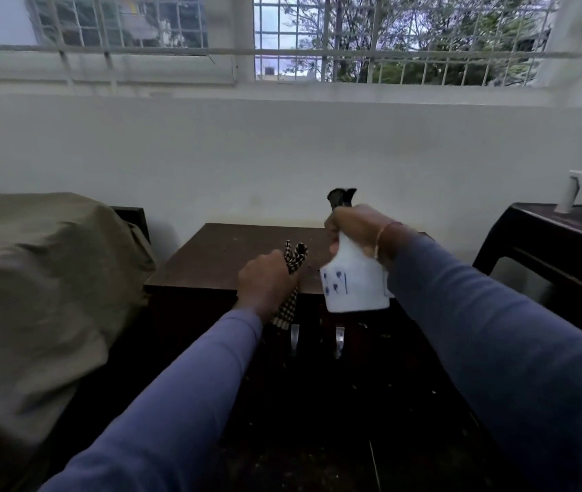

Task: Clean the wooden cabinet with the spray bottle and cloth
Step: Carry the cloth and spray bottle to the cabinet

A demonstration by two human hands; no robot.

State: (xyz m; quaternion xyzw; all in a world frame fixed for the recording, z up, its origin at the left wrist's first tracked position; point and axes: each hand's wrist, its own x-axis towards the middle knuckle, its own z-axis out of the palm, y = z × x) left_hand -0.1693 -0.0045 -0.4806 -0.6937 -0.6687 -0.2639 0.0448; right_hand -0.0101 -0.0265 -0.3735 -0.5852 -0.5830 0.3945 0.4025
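We see left hand (264,284) gripping checked cloth (291,278), right hand (357,230) gripping spray bottle (353,282) (white w/ black nozzle), both above wooden cabinet (232,257) front edge.

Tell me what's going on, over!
Left hand grips the checked cloth. Right hand holds the spray bottle above the cabinet. Nothing blocking the top.

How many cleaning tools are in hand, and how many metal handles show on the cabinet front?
Spray bottle: 1, held by the right hand
Checked cloth: 1, held by the left hand
Metal handles: 2
Total: 4
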